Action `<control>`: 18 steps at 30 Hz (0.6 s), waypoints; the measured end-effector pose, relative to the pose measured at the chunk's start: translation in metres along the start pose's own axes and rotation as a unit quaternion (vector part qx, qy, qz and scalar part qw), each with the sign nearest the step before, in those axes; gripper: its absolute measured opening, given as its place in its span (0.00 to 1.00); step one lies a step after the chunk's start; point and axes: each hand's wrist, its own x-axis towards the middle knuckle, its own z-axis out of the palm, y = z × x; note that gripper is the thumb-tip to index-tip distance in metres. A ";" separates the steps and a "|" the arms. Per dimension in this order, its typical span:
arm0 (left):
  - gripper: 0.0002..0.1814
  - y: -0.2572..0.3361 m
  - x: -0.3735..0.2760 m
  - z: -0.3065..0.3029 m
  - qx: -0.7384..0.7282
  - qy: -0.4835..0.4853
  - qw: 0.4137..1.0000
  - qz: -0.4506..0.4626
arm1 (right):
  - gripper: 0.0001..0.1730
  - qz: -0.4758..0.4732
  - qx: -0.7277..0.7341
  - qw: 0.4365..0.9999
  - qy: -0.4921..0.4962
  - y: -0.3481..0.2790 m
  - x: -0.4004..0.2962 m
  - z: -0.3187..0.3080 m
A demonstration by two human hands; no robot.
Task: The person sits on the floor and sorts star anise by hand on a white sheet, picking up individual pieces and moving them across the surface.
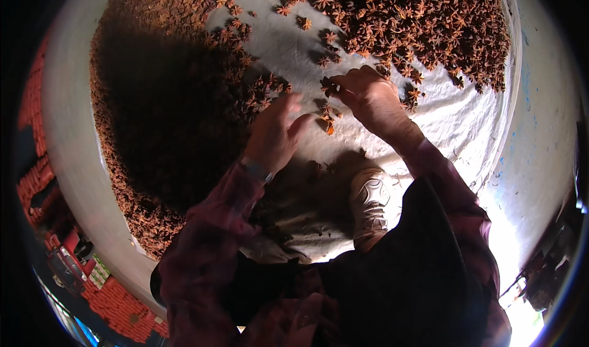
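Note:
Dried star anise lies on a pale cloth sheet [294, 38] in two masses. One large pile [152, 6] spreads down the left side, much of it in dark shadow; another pile [437, 20] covers the upper right. My right hand [368, 94] pinches a dark star anise [328, 87] between thumb and fingertips, just below the right pile's edge. My left hand [276, 130], with a watch or bracelet [256, 168] at the wrist, hovers at the left pile's edge, fingers apart and holding nothing. Between the hands a few loose star anise [327, 122] rest on the sheet.
A shoe [373, 199] stands on the sheet below my right hand. Grey floor [538, 103] surrounds the sheet. Stacked red bundles [119, 308] and a box with green marks [98, 272] sit at the lower left. Strong sunlight falls at the right.

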 end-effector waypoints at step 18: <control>0.14 0.050 0.034 -0.015 -0.561 -0.141 0.805 -0.130 | 0.11 0.196 0.505 0.834 0.106 -0.042 0.007 -0.036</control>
